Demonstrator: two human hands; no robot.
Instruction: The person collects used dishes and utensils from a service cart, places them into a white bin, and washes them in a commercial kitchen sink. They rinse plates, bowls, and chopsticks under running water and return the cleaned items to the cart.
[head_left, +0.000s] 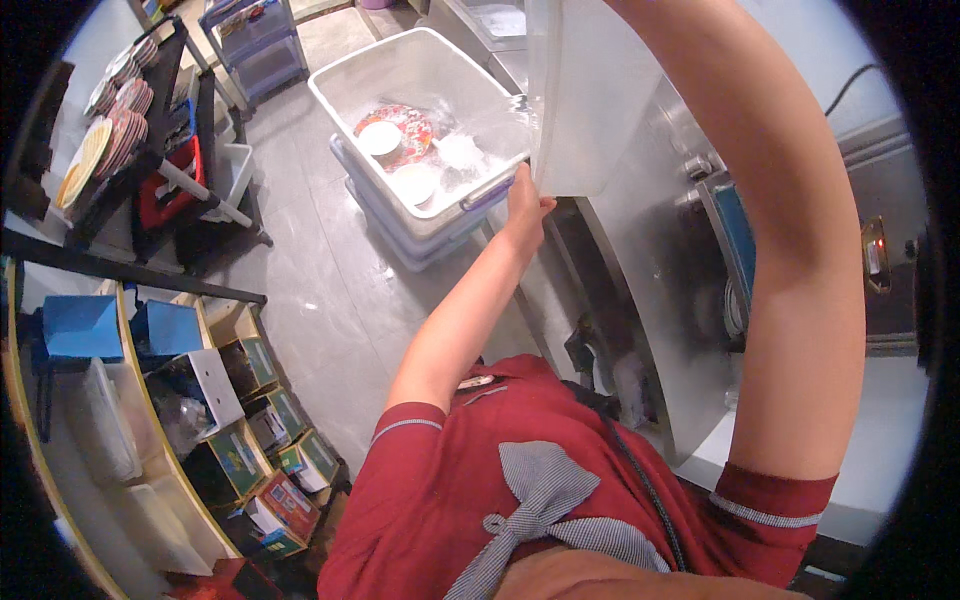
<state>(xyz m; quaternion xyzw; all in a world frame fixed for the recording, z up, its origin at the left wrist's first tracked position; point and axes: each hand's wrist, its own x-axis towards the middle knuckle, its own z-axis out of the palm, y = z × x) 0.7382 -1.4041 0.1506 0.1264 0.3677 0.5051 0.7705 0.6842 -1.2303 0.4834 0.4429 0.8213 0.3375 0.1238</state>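
Note:
My left hand (531, 206) is at the near right corner of a white plastic tub (352, 127), close to its purple handle (487, 193), and touches the lower edge of a large translucent plastic container (592, 105). That container is tilted on its side beside the tub, and water seems to spill from it over the tub's rim. My right arm reaches up past the top of the picture, so the right hand is out of view. Inside the tub lie a red patterned plate (412, 135), a white bowl (380, 138) and other white dishes (414, 184).
The tub rests on stacked plastic bins (409, 251) on the tiled floor. A black cart (161, 120) at the left holds stacked plates (127, 127). Shelves with boxes (277, 510) stand at lower left. A stainless steel counter (660, 277) runs along the right.

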